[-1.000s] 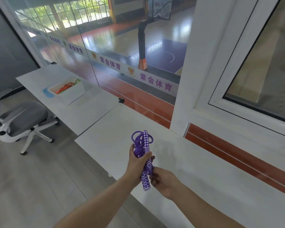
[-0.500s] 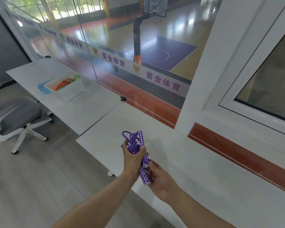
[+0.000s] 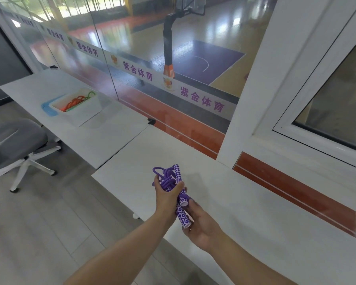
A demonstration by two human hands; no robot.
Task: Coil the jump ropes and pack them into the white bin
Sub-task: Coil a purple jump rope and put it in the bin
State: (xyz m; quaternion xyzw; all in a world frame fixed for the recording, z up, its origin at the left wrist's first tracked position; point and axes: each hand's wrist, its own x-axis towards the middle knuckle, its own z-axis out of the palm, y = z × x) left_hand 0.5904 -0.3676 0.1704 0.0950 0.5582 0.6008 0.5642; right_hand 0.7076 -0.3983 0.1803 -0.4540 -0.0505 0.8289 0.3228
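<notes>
A purple jump rope [image 3: 169, 183] with purple-and-white patterned handles is bundled into a coil above the near white table. My left hand [image 3: 166, 195] grips the coil around its middle. My right hand [image 3: 201, 222] sits just below it, fingers curled under the lower ends of the handles. The white bin [image 3: 81, 112] stands on the far left table, well away from both hands, with orange and green ropes [image 3: 74, 101] inside it.
A blue lid [image 3: 47, 109] lies behind the bin. Two white tables [image 3: 245, 212] run along a glass wall. A grey office chair [image 3: 10, 149] stands on the floor to the left. A white window frame rises at the right.
The view has swung left and closer to the bin. Both hands stay on the purple rope, which has tilted slightly left with the handle ends lower in my right hand.
</notes>
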